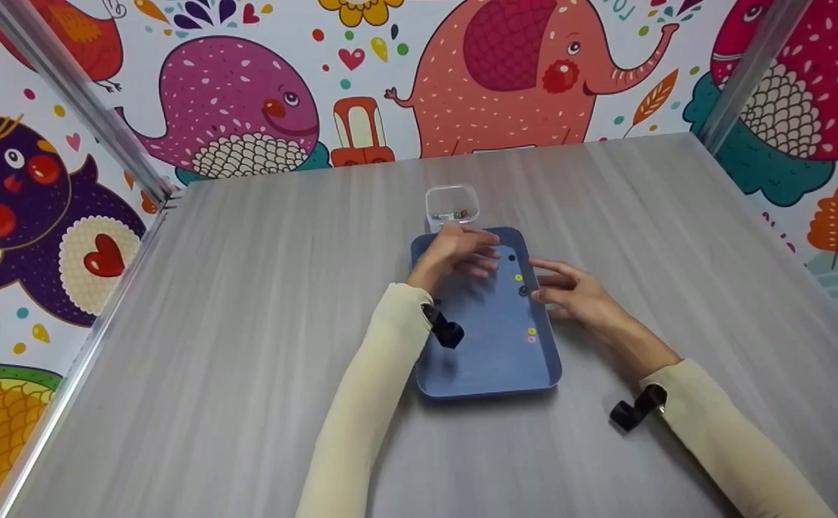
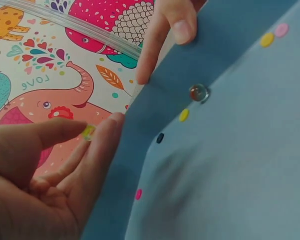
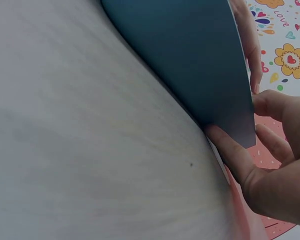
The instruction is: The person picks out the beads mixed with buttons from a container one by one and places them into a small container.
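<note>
Between the thumb and a finger of my left hand [image 1: 458, 248] is a small clear marble [image 2: 89, 132] with yellow-green inside, held over the far part of the blue tray [image 1: 487, 367]. My right hand [image 1: 580, 298] holds the tray's right side, with fingers at the rim and at the lower edge of its wall. A second glass marble [image 2: 199, 93] lies inside along that wall. Near it are a yellow button [image 2: 184, 115], a black button [image 2: 160, 138] and a magenta button [image 2: 138, 194]. Another yellow button [image 1: 531, 331] and a pink button [image 1: 531, 339] lie closer to me.
Just beyond the tray's far end stands a clear plastic box [image 1: 452, 196] with several small coloured pieces at its bottom. The grey table [image 1: 275, 288] extends on both sides. Walls with printed animals [image 1: 239, 101] border it at the back and sides.
</note>
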Action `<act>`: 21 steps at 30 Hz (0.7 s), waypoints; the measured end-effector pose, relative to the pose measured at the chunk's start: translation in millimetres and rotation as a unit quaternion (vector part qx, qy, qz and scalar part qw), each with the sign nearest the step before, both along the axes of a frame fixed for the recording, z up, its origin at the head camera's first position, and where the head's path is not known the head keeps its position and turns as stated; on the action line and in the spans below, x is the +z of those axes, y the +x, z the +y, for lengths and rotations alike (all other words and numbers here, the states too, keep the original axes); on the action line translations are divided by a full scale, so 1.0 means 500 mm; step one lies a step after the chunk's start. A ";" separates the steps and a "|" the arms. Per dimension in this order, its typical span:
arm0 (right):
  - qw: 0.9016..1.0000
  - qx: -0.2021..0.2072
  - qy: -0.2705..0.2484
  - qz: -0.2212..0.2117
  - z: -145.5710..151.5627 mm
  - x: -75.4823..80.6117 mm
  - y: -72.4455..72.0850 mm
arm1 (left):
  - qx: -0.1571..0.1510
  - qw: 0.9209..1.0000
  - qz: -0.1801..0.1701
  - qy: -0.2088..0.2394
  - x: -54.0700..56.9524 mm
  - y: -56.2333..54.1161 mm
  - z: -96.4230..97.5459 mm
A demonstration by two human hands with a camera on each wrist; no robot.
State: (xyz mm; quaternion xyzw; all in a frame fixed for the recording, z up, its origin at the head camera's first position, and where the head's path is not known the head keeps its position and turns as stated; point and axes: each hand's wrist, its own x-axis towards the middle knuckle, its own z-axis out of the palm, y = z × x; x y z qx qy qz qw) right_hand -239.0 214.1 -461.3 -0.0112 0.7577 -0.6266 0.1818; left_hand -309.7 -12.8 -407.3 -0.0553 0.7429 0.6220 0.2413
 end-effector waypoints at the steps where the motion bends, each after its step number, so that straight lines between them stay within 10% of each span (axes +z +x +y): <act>1: 1.000 0.000 0.002 0.000 0.000 0.000 0.000 | 0.000 1.000 0.001 0.000 0.002 0.000 -0.002; 21: 1.000 0.005 0.007 0.006 0.002 -0.009 -0.002 | 0.002 0.999 0.041 0.011 0.021 -0.012 -0.049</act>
